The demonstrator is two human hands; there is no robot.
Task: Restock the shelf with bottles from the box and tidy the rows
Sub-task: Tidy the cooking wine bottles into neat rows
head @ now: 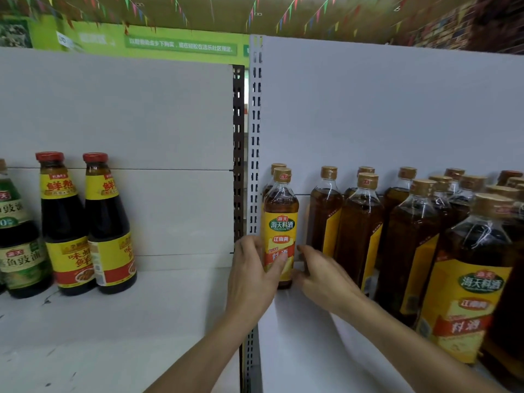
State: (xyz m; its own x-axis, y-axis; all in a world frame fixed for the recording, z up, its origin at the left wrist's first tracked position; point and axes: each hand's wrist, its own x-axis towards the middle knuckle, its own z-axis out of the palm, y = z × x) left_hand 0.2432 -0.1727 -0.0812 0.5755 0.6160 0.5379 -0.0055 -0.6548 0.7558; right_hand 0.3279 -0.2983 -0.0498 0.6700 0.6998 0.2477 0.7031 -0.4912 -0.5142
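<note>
An amber bottle with a yellow label and gold cap (280, 222) stands upright at the left end of the right-hand white shelf (300, 350). My left hand (252, 276) grips its lower left side, thumb across the label. My right hand (323, 276) touches the bottle's lower right side with curled fingers. Another like bottle stands right behind it. To the right, several rows of the same amber bottles (360, 222) fill the shelf, the nearest one (467, 279) large at the right edge. No box is in view.
A slotted grey upright (254, 137) divides the two shelf bays. On the left shelf (141, 321) stand two dark sauce bottles with red caps (85, 222) and a green-labelled bottle (17, 236) at the far left. White back panels rise behind both shelves.
</note>
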